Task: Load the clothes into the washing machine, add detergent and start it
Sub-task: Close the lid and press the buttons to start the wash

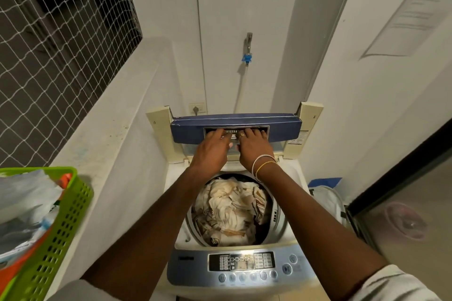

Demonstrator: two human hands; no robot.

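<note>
Side by side at the far end, the left grip (212, 146) and right grip (254, 148) curl their fingers into the handle recess (266, 133) of the raised lid (188, 132).

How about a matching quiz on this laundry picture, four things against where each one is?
Things:
1 clothes
2 lid
3 basket
4 control panel

Places:
A front edge of the washing machine
B far left of the picture
C inside the drum
D raised at the back, held by the left hand and right hand

Pairs: 1-C, 2-D, 3-B, 4-A
</note>
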